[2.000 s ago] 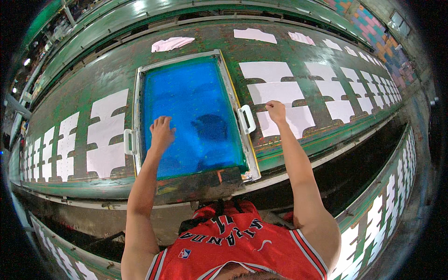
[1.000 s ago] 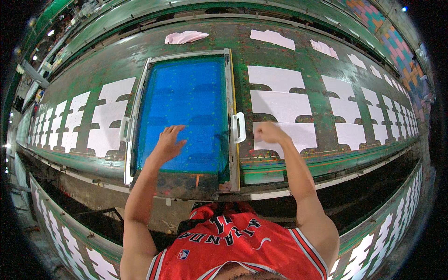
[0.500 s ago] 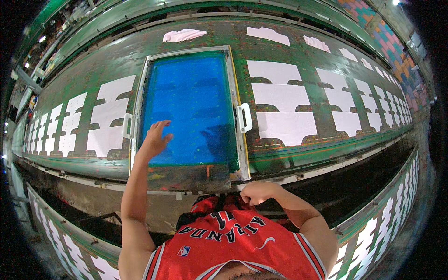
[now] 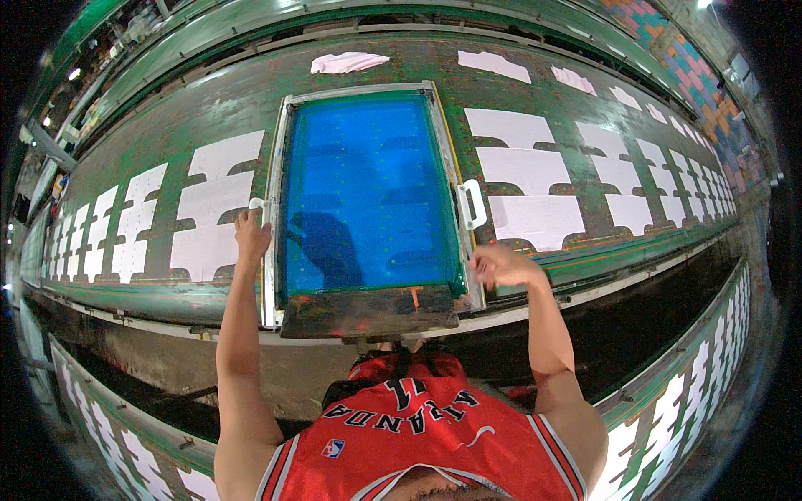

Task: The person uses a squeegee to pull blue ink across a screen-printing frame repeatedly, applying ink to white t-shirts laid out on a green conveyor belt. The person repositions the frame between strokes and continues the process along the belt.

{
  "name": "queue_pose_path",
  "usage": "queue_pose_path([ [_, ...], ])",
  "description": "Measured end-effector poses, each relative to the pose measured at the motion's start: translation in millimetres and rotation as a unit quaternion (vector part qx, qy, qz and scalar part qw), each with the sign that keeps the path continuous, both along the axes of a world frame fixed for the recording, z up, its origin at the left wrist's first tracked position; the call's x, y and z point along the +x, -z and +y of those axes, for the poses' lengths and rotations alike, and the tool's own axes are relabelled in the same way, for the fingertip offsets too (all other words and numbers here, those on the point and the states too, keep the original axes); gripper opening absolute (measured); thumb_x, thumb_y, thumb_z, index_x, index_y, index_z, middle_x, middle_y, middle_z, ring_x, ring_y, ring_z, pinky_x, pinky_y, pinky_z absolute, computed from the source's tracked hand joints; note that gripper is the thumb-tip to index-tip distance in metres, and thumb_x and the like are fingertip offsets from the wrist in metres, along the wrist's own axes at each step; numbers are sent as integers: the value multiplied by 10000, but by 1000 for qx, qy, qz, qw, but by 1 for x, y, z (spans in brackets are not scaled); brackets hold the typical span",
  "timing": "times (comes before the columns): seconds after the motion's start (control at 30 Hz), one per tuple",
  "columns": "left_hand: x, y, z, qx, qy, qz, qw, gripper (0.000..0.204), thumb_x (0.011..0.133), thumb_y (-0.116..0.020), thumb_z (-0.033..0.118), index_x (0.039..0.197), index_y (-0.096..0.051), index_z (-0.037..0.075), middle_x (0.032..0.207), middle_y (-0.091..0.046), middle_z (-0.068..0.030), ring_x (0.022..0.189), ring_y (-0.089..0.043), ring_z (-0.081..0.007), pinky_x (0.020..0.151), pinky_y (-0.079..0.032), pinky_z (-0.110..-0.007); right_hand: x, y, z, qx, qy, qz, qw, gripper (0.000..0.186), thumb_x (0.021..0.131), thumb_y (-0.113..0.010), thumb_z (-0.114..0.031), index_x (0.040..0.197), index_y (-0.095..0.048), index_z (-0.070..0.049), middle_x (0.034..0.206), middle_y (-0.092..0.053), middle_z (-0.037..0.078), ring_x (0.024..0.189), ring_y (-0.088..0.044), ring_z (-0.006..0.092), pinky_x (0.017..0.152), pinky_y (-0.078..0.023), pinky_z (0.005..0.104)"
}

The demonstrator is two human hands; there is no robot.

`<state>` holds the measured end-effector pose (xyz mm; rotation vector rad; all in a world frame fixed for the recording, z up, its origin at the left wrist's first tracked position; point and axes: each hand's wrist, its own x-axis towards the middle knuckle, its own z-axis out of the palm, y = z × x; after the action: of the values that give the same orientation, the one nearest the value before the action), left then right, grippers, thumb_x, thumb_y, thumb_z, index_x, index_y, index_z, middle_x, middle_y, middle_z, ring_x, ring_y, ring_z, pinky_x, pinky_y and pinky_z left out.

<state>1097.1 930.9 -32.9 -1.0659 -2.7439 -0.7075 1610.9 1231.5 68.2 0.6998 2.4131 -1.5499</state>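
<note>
A screen-printing frame with blue mesh (image 4: 376,184) lies on the long green table in front of me. At its left side my left hand (image 4: 252,238) is closed round the white handle (image 4: 258,203), whose upper end shows past the fingers. My right hand (image 4: 503,266), smeared by motion, is beside the frame's near right corner. It is below the right white handle (image 4: 474,204) and apart from it. A dark, ink-stained strip (image 4: 368,313) covers the frame's near end. The shadow of an arm falls across the mesh.
Columns of white cut fabric pieces (image 4: 526,171) lie to the right of the frame, and more fabric pieces (image 4: 213,192) to its left. A crumpled pale cloth (image 4: 349,63) lies behind it. Other tables with white pieces (image 4: 647,447) stand at both lower sides.
My left hand has moved from over the mesh to the left handle. My right hand has risen from near my waist to the frame's right side. The frame appears further right in view, along with the table.
</note>
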Motion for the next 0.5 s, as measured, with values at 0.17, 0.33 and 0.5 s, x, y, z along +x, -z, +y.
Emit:
queue_pose_path([
  [0.17,-41,27,2,50,-24,15,998,537,821,-741,124,1300,-528,6,1228,-580,-285,1158,-564,-465,974,-476,-515,-18,50,58,236,289,62,926,318,905,-697,-213,1131,-632,0,959,-721,166,709,-713,233,598,-556,384],
  [0.33,-57,44,8,141,-24,-97,985,466,881,-691,159,1274,-525,-28,1095,-659,-327,1054,-644,-484,903,-509,-511,-35,117,87,346,358,107,861,325,949,-646,-256,1133,-639,11,998,-711,208,833,-720,308,754,-562,425],
  [0.5,-68,52,13,121,-34,-75,989,364,902,-621,127,1232,-590,-22,1069,-685,-311,1021,-667,-474,861,-526,-511,-46,139,86,110,375,91,916,265,939,-627,-211,1080,-676,7,926,-708,217,924,-682,386,830,-513,482],
])
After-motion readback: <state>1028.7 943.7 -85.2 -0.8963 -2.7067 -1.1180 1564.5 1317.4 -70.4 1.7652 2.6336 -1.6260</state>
